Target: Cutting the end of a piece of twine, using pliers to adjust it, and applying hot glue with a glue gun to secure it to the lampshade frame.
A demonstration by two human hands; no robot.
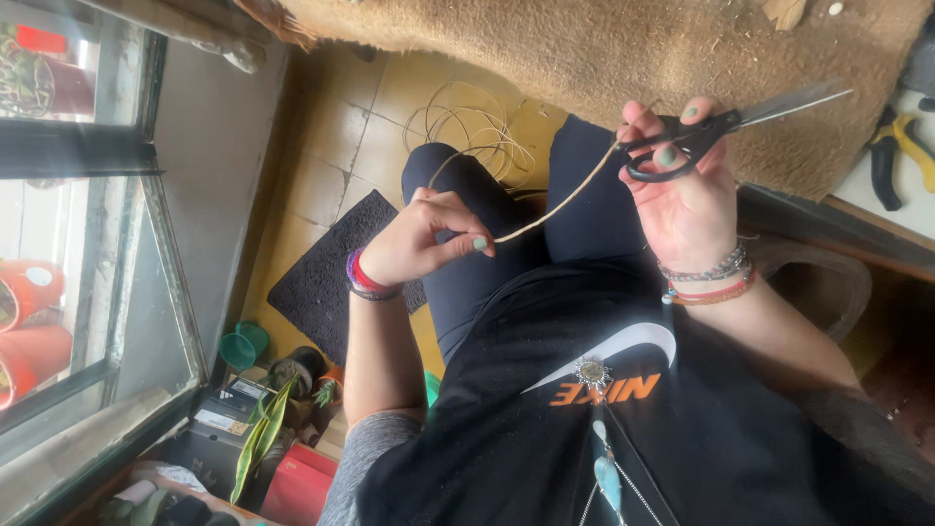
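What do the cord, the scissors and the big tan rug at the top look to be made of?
The cord looks like natural twine, pale tan and matte, perhaps jute or waxed cotton. The scissors show grey metal blades with a dull sheen and glossy black handles, likely plastic. The rug looks like coarse woven fibre, maybe jute or coir, fuzzy and matte.

A dark box [219,429] is sitting in the lower left corner, just below the window, with a pale rectangular label [223,422] showing on its top. A second dark box [248,392] is lying just behind it, carrying a small light label of its own. A red box [300,484] is standing beside them near the bottom edge, partly hidden by long green leaves. It looks like cardboard, though the view is too dim to be sure.
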